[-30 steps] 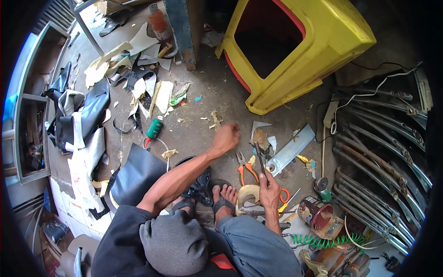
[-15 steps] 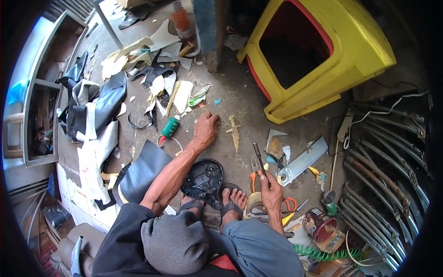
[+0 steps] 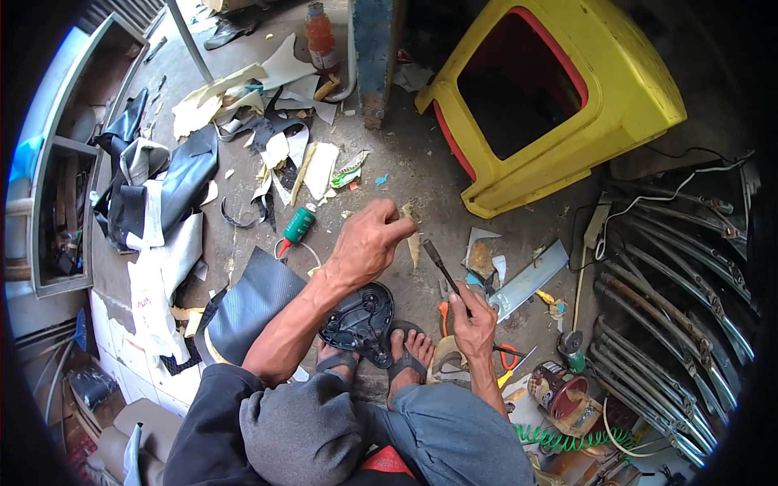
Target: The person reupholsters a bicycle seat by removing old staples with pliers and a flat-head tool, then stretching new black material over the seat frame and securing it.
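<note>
A dark rod-shaped tool [image 3: 440, 263] is gripped near its rear by the right hand [image 3: 472, 318], its fingers wrapped around the shaft and the thumb laid along it. The long axis is directed obliquely forward and to the left, away from the body, the free end being set toward the fingers of the left hand [image 3: 369, 239] but apart from them. The tool is slender, straight and nearly black, and is slightly thickened at its free tip, like a socket. Just right of the right wrist a short dark bar [image 3: 506, 349] is seen; whether it is joined to the tool cannot be told. The left hand is loosely curled, its back uppermost; its fingertips are hidden, and whether anything is pinched between them cannot be told.

Bodyward of the left hand, a black moulded base [image 3: 359, 324], broad in front and narrowed behind, is placed by the feet, ribbed face up. To the left hand's left are found a green bottle [image 3: 299, 224] with a red tip and, nearer the body, a textured dark sheet [image 3: 251, 304]. Just left of the right hand, orange-handled pliers [image 3: 443, 317] are partly covered; beyond its right side lies a flat silvery strip [image 3: 531, 279].
</note>
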A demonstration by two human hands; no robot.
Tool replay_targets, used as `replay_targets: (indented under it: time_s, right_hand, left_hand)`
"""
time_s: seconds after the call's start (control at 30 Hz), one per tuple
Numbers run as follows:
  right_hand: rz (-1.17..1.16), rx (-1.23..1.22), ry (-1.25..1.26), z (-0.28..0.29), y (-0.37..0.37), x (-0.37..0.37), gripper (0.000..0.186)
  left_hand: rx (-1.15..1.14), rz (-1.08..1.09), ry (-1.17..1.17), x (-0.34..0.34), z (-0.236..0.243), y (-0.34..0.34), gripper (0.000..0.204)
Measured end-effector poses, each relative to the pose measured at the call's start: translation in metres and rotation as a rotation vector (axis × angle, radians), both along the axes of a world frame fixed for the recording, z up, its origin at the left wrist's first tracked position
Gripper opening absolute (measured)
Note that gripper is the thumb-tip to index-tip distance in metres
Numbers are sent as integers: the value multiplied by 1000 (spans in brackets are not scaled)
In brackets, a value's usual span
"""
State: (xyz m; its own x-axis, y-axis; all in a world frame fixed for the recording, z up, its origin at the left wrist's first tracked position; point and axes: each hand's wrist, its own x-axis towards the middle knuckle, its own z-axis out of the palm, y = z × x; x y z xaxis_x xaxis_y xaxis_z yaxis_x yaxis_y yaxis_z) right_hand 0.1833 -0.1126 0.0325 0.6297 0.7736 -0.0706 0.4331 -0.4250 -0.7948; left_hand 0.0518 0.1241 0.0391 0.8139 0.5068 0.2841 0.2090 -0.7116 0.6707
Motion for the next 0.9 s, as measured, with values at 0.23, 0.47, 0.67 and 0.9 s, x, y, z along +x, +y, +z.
replay_targets:
  time_s: [0.23, 0.47, 0.67, 0.9]
  right_hand:
    - [34, 56, -60, 10, 3, -6, 26]
    - [48, 28, -90, 15, -1, -10, 27]
    - [68, 25, -90, 19, -1, -14, 28]
    - [77, 55, -72, 19, 0, -17, 26]
  left_hand:
    - [212, -210, -10, -15, 22, 14, 33]
    - [268, -228, -37, -21, 41, 12, 34]
    - [272, -223, -57, -25, 44, 7, 30]
    - [288, -216, -43, -28, 43, 6, 25]
